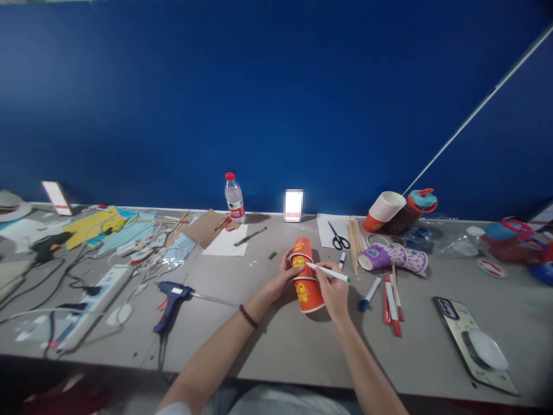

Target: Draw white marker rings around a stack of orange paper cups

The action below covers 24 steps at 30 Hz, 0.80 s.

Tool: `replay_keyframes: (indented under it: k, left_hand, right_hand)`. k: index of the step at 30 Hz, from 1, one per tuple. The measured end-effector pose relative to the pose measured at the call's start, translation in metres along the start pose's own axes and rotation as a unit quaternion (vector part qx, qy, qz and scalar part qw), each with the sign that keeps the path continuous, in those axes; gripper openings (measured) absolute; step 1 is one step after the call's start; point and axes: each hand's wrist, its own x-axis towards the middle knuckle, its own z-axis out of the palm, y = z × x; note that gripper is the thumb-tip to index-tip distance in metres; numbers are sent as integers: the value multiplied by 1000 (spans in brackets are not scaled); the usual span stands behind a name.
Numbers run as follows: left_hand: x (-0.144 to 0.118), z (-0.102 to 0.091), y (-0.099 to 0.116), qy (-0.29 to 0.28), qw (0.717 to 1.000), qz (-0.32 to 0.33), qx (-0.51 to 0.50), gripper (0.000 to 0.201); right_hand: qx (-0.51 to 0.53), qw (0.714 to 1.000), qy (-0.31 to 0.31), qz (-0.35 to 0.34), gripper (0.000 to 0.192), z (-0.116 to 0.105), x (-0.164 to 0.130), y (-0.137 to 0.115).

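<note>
Three red paper cups (307, 295) with yellow lettering stand joined in a column on the grey table. My left hand (285, 275) is wrapped round the column's left side at mid height. In my right hand (333, 288) is a white marker (332, 273) with a green end at the right. Its tip points at the middle cup, close to or touching it; I cannot tell which. A small dark green cap (272, 255) lies left of the cups. Just beyond my right hand lies a white and purple marker (343, 260).
To the left lie a blue glue gun (173, 302), a power strip (95, 308) and tangled cables. A water bottle (234, 199) stands at the back. Rightward are scissors (337, 237), wooden sticks (354, 245), purple cups (391, 257), stacked cups (383, 210), markers and a phone (458, 328).
</note>
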Motion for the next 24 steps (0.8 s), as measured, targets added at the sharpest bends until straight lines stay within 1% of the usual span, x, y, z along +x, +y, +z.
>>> replay_keyframes:
  k: [4,9,14,17,24]
  left_hand:
    - [0,1,0,-4,1000,1,-4,68]
    - [0,3,1,6,1000,0,-5,70]
    - [1,1,0,-3,1000,7,-3,67]
    - [1,-1,0,-10,1000,5,0,67]
    - [0,1,1,-5,1000,2,-2,68]
  right_hand:
    - [2,1000,3,3,21,0,0,-1]
    - [9,1000,1,16,21,0,-1,-1]
    - [0,1000,8,5,22,1,-1,-1]
    - [-7,1000,11,10,24,1,-1,-2]
    - [-8,1000,8,10,23,0,0,-3]
